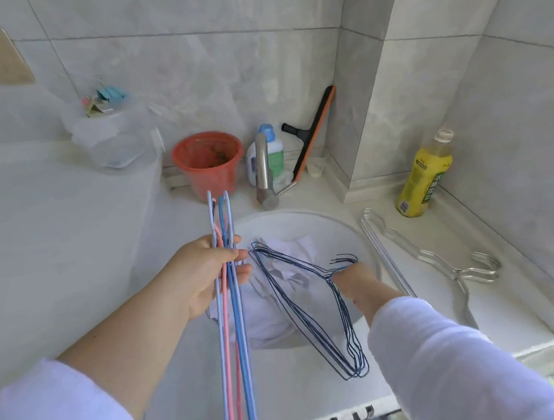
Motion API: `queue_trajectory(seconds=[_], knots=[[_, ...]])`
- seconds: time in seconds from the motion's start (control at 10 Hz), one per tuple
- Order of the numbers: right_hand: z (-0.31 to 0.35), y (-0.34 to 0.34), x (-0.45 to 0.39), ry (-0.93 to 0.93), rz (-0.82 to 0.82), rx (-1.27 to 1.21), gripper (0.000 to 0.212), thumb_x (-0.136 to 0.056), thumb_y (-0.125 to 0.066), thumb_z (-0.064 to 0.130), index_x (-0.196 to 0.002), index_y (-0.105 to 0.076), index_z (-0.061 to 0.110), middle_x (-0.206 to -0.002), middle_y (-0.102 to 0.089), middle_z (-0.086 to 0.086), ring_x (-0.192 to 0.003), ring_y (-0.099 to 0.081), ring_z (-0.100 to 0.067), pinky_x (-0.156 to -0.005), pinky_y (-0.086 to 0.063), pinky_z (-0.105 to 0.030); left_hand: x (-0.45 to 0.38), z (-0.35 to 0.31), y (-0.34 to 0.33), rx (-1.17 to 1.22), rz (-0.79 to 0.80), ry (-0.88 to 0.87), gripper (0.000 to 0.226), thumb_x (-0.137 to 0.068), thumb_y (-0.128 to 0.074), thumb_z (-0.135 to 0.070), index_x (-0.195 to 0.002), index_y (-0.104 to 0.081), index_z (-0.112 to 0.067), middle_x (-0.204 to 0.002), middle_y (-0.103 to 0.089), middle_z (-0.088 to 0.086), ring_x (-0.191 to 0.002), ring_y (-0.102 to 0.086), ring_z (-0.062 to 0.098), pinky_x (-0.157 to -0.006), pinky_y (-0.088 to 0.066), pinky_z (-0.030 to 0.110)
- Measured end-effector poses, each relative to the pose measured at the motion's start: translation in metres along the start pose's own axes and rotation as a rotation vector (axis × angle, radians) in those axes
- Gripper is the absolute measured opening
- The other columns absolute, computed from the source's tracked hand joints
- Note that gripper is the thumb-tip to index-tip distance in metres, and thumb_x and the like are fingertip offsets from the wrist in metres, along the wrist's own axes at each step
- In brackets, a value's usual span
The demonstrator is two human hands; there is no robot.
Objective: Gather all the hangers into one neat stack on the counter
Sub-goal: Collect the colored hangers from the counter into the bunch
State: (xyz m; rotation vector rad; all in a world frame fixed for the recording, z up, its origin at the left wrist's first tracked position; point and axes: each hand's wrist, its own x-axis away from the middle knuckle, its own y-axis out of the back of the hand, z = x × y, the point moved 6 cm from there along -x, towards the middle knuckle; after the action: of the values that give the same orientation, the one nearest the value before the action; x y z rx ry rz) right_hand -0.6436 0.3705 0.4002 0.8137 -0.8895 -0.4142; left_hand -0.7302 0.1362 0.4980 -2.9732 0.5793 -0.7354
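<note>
My left hand [205, 271] grips a bunch of blue and pink hangers [231, 324], held edge-on and upright over the front of the counter. My right hand [353, 279] holds a set of thin dark blue wire hangers [306, 308] near their hooks, above the sink. The wire hangers slant down toward me over a white cloth [274, 306] that lies in the sink. On the counter [515, 313] to the right lie clear plastic hangers [432, 259], overlapping, with their hooks pointing right.
A round white sink [334, 226] with a steel tap [264, 175] sits in the middle. Behind it stand an orange bucket [207, 165], a detergent bottle [271, 152] and a squeegee [313, 134]. A yellow bottle [424, 176] stands at the right wall, a clear box [115, 144] at back left.
</note>
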Motion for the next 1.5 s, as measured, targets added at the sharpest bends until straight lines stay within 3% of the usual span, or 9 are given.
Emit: queue_trajectory(seconds=[0.1, 0.2, 0.3, 0.4, 0.7, 0.8, 1.0, 1.3, 1.5], knots=[[-0.014, -0.024, -0.032, -0.148, 0.094, -0.209, 0.019, -0.088, -0.043, -0.002, -0.073, -0.049, 0.007, -0.117, -0.063, -0.017, -0.108, -0.060, -0.031, -0.089, -0.047, -0.036, -0.007, 0.004, 0.000, 0.013, -0.051, 0.006, 0.015, -0.086, -0.057, 0.002, -0.096, -0.062, -0.007, -0.089, -0.068, 0.016, -0.063, -0.071, 0.024, -0.057, -0.061, 0.030], [-0.015, -0.036, -0.034, -0.214, 0.204, -0.443, 0.007, -0.088, -0.048, 0.009, -0.092, -0.052, 0.006, -0.073, -0.061, -0.017, -0.067, -0.065, -0.032, -0.075, -0.057, -0.044, -0.013, 0.006, -0.002, 0.031, -0.084, 0.007, 0.014, -0.085, -0.057, 0.003, -0.094, -0.062, -0.006, -0.085, -0.068, 0.016, -0.058, -0.071, 0.022, -0.056, -0.060, 0.030], [-0.026, -0.043, -0.035, -0.376, 0.222, -0.629, 0.013, -0.084, -0.049, 0.013, -0.073, -0.050, 0.006, -0.054, -0.058, -0.013, -0.037, -0.047, -0.021, -0.042, -0.044, -0.024, -0.016, 0.009, -0.004, 0.028, -0.091, 0.009, 0.015, -0.084, -0.058, 0.003, -0.093, -0.063, -0.008, -0.084, -0.068, 0.015, -0.060, -0.070, 0.024, -0.058, -0.061, 0.031], [-0.023, -0.037, -0.026, -0.362, 0.183, -0.712, 0.026, -0.089, -0.036, 0.009, -0.064, -0.042, 0.011, -0.056, -0.044, -0.006, -0.038, -0.033, -0.017, -0.032, -0.029, -0.014, -0.018, 0.010, -0.009, 0.020, -0.080, 0.015, 0.017, -0.083, -0.059, 0.003, -0.093, -0.063, -0.010, -0.084, -0.067, 0.014, -0.062, -0.069, 0.024, -0.057, -0.061, 0.030], [0.021, 0.003, 0.041, 0.078, -0.030, -0.439, 0.029, -0.092, -0.041, 0.018, -0.063, -0.040, 0.020, -0.064, -0.041, 0.001, -0.053, -0.039, -0.013, -0.049, -0.035, -0.021, -0.008, 0.004, -0.023, 0.066, -0.029, 0.003, 0.024, -0.084, -0.057, 0.007, -0.103, -0.056, -0.008, -0.084, -0.063, 0.016, -0.065, -0.066, 0.025, -0.050, -0.059, 0.026], [0.032, 0.009, 0.066, 0.205, -0.118, -0.328, 0.018, -0.091, -0.043, 0.020, -0.091, -0.059, 0.013, -0.079, -0.054, -0.004, -0.066, -0.047, -0.019, -0.059, -0.037, -0.022, -0.005, 0.005, -0.033, 0.095, -0.039, 0.004, 0.019, -0.084, -0.055, 0.009, -0.098, -0.054, -0.003, -0.077, -0.060, 0.016, -0.063, -0.065, 0.026, -0.045, -0.057, 0.025], [0.056, 0.017, 0.123, 0.316, -0.201, -0.158, 0.026, -0.090, -0.042, 0.011, -0.111, -0.056, 0.008, -0.110, -0.064, -0.015, -0.099, -0.059, -0.033, -0.070, -0.038, -0.025, 0.009, 0.006, -0.048, 0.092, -0.009, 0.000, 0.016, -0.091, -0.048, 0.000, -0.080, -0.048, -0.011, -0.082, -0.054, 0.015, -0.056, -0.064, 0.027, -0.079, -0.053, 0.046], [0.062, 0.023, 0.166, 0.344, -0.233, -0.101, 0.031, -0.083, -0.041, 0.008, -0.112, -0.054, 0.010, -0.088, -0.057, -0.008, -0.076, -0.050, -0.026, -0.064, -0.036, -0.026, 0.032, 0.000, -0.054, 0.095, 0.158, 0.020, 0.024, -0.075, -0.045, 0.010, -0.087, -0.053, -0.009, -0.086, -0.051, 0.016, -0.079, -0.054, 0.032, -0.079, -0.051, 0.046], [0.070, 0.028, 0.197, 0.413, -0.169, -0.116, 0.040, -0.085, -0.040, 0.008, -0.124, -0.051, 0.012, -0.112, -0.061, -0.014, -0.095, -0.057, -0.029, -0.068, -0.038, -0.023, 0.048, -0.015, -0.050, 0.014, 0.148, -0.108, 0.022, -0.070, -0.075, -0.009, -0.080, -0.058, -0.020, -0.079, -0.066, 0.009, -0.069, -0.064, 0.025, -0.069, -0.047, 0.031]])
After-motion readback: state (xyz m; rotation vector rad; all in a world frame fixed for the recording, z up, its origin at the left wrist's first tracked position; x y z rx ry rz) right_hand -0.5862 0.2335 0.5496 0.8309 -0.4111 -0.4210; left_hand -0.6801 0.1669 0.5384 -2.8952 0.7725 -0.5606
